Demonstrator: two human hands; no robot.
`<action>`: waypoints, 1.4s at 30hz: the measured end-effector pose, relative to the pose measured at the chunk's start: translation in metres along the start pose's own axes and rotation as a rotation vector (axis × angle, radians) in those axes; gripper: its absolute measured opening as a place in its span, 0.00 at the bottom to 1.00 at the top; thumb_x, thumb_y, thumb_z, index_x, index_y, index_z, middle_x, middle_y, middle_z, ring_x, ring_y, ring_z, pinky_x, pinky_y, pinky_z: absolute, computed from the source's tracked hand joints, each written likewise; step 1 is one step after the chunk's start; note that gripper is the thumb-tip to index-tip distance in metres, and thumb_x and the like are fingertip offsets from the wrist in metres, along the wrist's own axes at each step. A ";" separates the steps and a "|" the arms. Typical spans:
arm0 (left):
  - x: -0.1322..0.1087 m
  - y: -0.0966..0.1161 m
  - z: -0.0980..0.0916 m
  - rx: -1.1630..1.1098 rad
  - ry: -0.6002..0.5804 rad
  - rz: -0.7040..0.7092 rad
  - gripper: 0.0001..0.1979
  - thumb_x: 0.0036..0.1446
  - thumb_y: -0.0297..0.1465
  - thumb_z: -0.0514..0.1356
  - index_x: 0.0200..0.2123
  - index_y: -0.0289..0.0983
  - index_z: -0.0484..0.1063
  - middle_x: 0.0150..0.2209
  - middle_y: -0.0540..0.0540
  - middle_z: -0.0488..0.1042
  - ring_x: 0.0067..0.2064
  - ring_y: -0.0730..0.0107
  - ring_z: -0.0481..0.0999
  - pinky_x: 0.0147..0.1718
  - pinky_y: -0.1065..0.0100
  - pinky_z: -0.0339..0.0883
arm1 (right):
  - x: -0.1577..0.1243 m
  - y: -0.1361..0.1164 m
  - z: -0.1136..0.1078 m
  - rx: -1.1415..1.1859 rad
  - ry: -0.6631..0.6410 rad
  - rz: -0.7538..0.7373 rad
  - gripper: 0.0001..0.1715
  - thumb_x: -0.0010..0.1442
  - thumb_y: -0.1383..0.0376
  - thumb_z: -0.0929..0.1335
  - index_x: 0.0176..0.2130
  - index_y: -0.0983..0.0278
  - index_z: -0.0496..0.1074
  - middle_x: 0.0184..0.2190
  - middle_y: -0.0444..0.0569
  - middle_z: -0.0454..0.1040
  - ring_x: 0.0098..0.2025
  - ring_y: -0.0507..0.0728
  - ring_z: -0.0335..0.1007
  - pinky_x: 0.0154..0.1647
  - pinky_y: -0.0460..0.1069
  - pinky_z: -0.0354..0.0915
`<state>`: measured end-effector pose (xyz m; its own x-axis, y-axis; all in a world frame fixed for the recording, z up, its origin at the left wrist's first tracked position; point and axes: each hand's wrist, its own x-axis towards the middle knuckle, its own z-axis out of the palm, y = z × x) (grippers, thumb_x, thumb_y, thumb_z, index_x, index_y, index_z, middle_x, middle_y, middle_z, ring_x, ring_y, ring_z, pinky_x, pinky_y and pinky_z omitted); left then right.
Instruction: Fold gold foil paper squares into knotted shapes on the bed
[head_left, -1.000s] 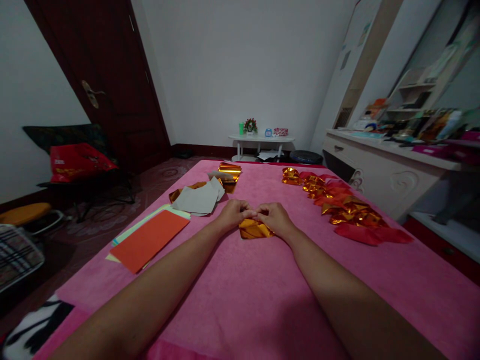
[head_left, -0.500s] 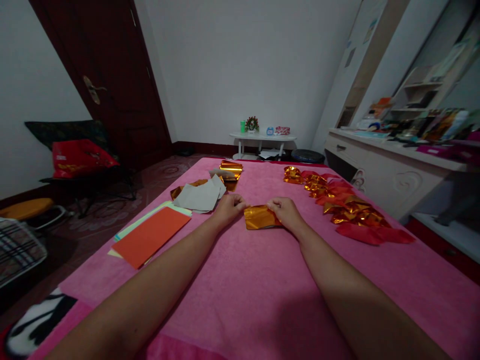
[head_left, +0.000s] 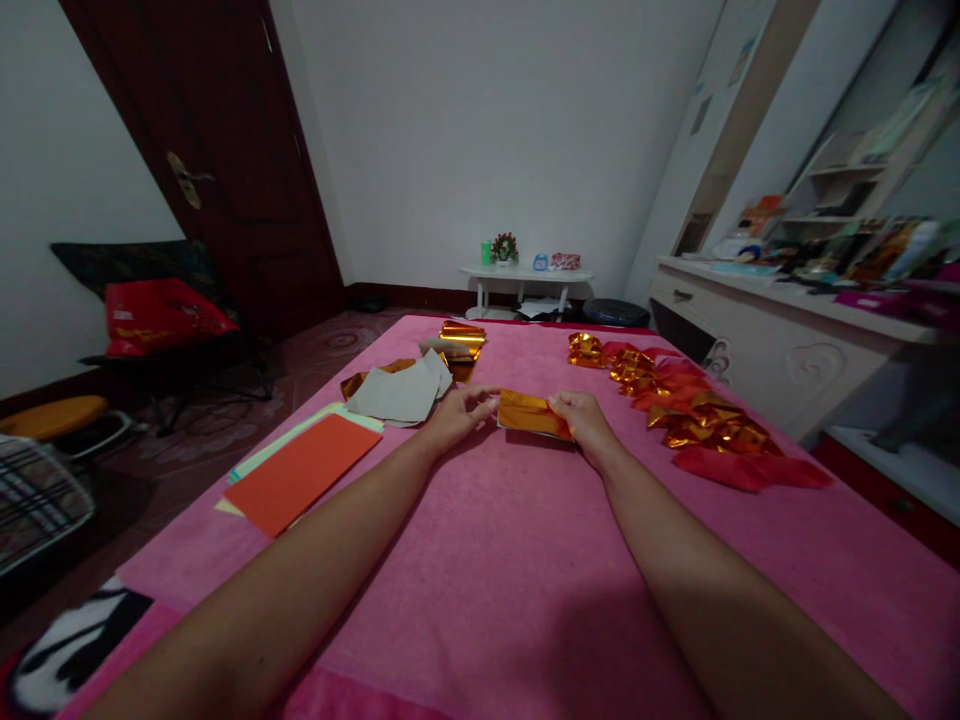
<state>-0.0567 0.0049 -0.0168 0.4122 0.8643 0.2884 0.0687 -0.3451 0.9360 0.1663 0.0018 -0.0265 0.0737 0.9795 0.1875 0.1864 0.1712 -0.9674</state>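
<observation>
The person's left hand [head_left: 459, 414] and right hand [head_left: 583, 420] are pinching a gold foil sheet [head_left: 527, 412] by its ends; folded foil pieces [head_left: 679, 405] are lying at right, flat sheets [head_left: 396, 394] at left.

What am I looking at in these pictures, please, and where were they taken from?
There is no machine: all come from one camera on a person's head, looking forward and down at their bare arms. The left-hand grip and right-hand grip pinch opposite ends of a gold foil sheet over a pink cloth. On it lie an orange sheet and grey papers to the left, and a row of folded gold and red pieces to the right.
</observation>
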 end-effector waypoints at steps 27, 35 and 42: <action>-0.005 0.009 0.000 -0.165 -0.134 -0.092 0.32 0.46 0.39 0.66 0.54 0.32 0.68 0.45 0.37 0.76 0.39 0.64 0.75 0.34 0.69 0.66 | 0.000 0.000 -0.003 0.120 0.001 0.063 0.20 0.41 0.50 0.69 0.21 0.64 0.65 0.15 0.41 0.62 0.17 0.49 0.53 0.18 0.44 0.48; -0.006 0.010 -0.001 -0.218 -0.218 -0.072 0.27 0.47 0.36 0.67 0.51 0.32 0.71 0.42 0.38 0.77 0.41 0.66 0.76 0.40 0.68 0.66 | -0.001 -0.001 -0.002 0.150 0.024 0.065 0.20 0.41 0.51 0.69 0.21 0.64 0.65 0.14 0.41 0.62 0.17 0.48 0.54 0.18 0.44 0.49; -0.005 0.008 0.000 -0.209 -0.197 -0.096 0.28 0.47 0.36 0.67 0.51 0.32 0.71 0.41 0.39 0.77 0.40 0.65 0.76 0.39 0.68 0.66 | -0.004 -0.004 -0.001 0.048 -0.030 0.001 0.18 0.45 0.52 0.67 0.21 0.64 0.66 0.16 0.41 0.63 0.19 0.49 0.56 0.20 0.45 0.51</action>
<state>-0.0587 -0.0025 -0.0107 0.5826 0.7947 0.1705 -0.0635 -0.1646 0.9843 0.1664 -0.0033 -0.0233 0.0447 0.9823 0.1820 0.1390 0.1743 -0.9748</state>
